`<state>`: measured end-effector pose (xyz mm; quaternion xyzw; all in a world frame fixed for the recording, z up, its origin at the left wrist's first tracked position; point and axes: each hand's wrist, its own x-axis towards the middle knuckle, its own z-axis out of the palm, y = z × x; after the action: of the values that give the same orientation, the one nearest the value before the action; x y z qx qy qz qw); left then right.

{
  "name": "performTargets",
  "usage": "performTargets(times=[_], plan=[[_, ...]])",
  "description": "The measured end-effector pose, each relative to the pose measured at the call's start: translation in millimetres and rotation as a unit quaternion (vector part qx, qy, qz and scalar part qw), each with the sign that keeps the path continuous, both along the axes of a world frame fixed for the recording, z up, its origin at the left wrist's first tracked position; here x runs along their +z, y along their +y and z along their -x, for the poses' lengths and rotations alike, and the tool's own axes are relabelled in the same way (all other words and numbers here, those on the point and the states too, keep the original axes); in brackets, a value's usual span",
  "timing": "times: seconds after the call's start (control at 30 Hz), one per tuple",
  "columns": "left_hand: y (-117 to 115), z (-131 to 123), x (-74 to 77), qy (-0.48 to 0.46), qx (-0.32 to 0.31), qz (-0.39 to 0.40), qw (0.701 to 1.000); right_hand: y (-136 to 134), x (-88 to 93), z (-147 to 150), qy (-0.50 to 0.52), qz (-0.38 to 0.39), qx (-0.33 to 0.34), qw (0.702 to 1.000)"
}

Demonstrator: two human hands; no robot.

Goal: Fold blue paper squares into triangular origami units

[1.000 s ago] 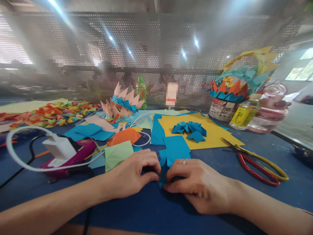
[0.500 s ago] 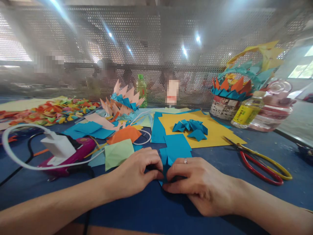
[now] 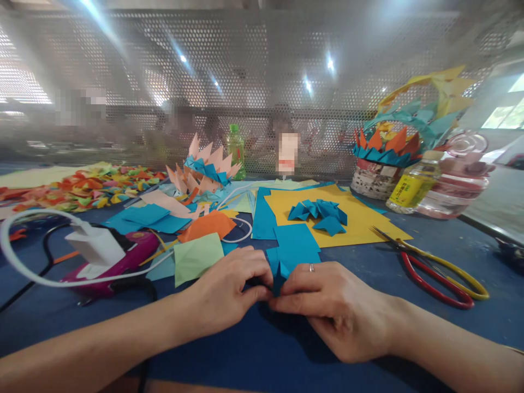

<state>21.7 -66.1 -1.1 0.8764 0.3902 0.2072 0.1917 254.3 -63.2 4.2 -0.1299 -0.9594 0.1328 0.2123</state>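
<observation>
Between my two hands is a small folded piece of blue paper [image 3: 279,278], mostly covered by the fingers. My left hand [image 3: 241,284] pinches its left side with bent fingers and thumb. My right hand [image 3: 331,305], with a ring on one finger, is closed on the right side, its thumb and index near the left thumb. Just behind the fingers lie blue paper squares [image 3: 297,244]. Beyond them, several folded blue paper pieces [image 3: 319,213] rest on a yellow sheet [image 3: 364,221].
Scissors [image 3: 434,267] with red and yellow handles lie at right. A purple power strip [image 3: 139,254] with a white charger [image 3: 96,245] and cables sits at left. Bottles and a basket [image 3: 374,179] with paper points stand back right. Small folded papers [image 3: 90,188] are heaped back left.
The lower end of the blue paper between my fingers no longer shows. My right thumb and index have shifted slightly left, closer to my left thumb.
</observation>
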Motion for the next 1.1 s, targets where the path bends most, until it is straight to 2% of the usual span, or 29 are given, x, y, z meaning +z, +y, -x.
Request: performTargets(times=[0.3,0.53,0.6,0.7,0.77,0.9,1.03,1.1], plan=[[0,-3,1.5,-0.001,0.004,-0.001,1.0,0,-0.4,2,-0.039,-0.022,0.006,0.999],[-2,-1,0.3,-0.019,0.069,-0.044,0.996,-3,0.8,3,-0.025,-0.018,-0.006,1.0],[-5,1,-1.2,-0.007,0.055,-0.084,0.995,-3,0.2,3,-0.021,-0.011,-0.008,1.0],[-11,2,-4.7,0.028,-0.006,-0.176,0.984,-3,-0.9,3,-0.018,-0.003,-0.003,1.0],[-18,3,-6.3,0.037,-0.036,-0.21,0.976,-3,-1.6,3,-0.016,-0.001,0.003,1.0],[-32,3,-2.0,0.052,-0.041,-0.205,0.976,-2,-2.1,3,-0.019,0.001,-0.003,1.0],[-33,2,2.5,0.048,-0.056,-0.304,0.95,-1,-1.4,4,-0.032,0.009,-0.002,0.999],[-29,0,-0.3,0.042,-0.071,-0.323,0.943,-1,-0.8,4,-0.039,0.008,-0.002,0.999]])
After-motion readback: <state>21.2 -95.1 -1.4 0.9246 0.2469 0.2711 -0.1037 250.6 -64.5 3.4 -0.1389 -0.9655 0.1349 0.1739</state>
